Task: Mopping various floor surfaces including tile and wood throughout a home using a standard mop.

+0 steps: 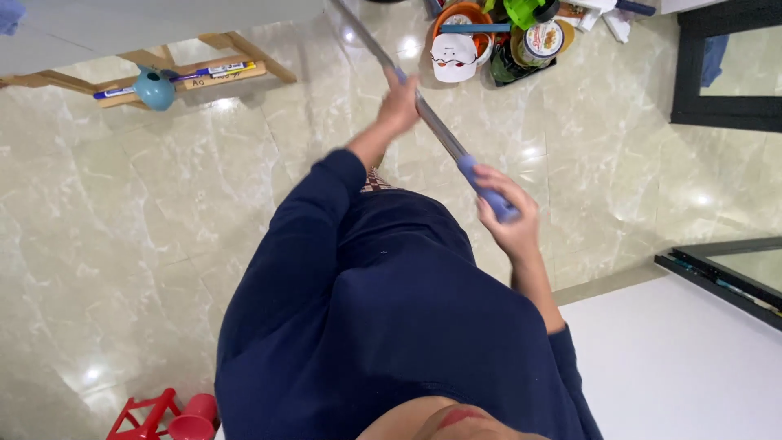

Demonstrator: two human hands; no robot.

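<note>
Metal pole with blue grip runs diagonally over the tiled floor. Right hand wrapped tight on the pole's blue end; left hand closed around the pole further up. Beyond the pole's far end, a clutter of tubs. Left of the pole, a wooden easel. Red stool well apart.
</note>
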